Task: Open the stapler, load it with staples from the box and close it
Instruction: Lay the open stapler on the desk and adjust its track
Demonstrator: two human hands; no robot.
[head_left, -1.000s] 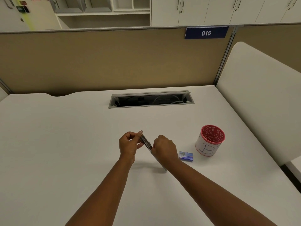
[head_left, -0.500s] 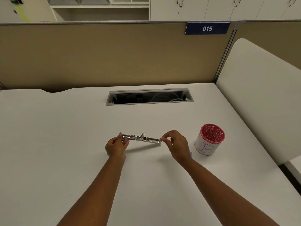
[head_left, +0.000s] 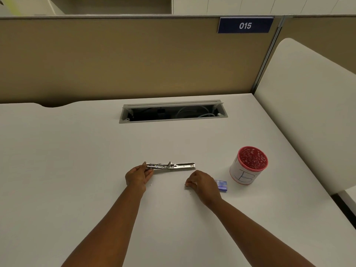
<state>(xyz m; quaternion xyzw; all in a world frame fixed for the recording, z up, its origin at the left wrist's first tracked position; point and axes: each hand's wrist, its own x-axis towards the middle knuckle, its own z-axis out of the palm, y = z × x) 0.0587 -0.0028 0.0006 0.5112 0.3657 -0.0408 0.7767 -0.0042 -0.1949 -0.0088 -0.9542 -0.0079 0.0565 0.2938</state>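
Note:
The metal stapler (head_left: 173,166) lies unfolded flat on the white desk (head_left: 77,170), stretched left to right. My left hand (head_left: 137,177) pinches its left end. My right hand (head_left: 202,185) hovers low over the desk below the stapler's right end, its fingertips pinched on a small strip of staples (head_left: 187,185). The small blue staple box (head_left: 221,185) lies just to the right of that hand. Two loose staples, one (head_left: 151,184) near my left hand and another (head_left: 190,193) under my right, lie on the desk.
A white cup with a red patterned rim (head_left: 248,165) and a blue letter B on it stands right of the box. An open cable slot (head_left: 172,111) is set in the desk further back. A tan partition (head_left: 134,60) and a white side panel (head_left: 308,112) bound the desk.
The stapler went from folded between both hands to unfolded flat on the desk. My right hand let go of its right end and dropped toward me, now pinching staples.

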